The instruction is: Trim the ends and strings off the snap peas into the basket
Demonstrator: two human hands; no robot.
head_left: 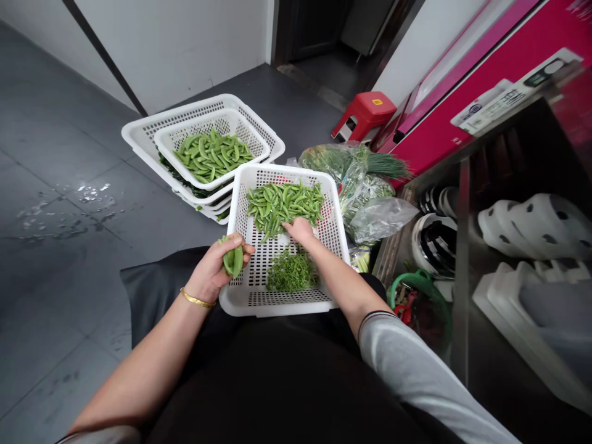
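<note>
Head view, largest to smallest: 1 gray tiled floor is being shown, wetted at left. 1 large white basket is being supported by others beneath it; within it, 1 smaller basket is being filled out by plump green pods. 1 lap basket, white and perforated, is being borne on the person's knees. Bagged greens are being kept just beyond its right side, and 1 red stool is being seen behind them. In the far half of the lap basket, 1 heap of narrow pods is being contained; in the near half, 1 mound of thin green strands. The right hand is being held at the heap's near edge; whether anything is being pinched cannot be told. By the left hand, several broad pods are being grasped, beside the basket's left rim. 1 gold bracelet is being worn on that wrist.
</note>
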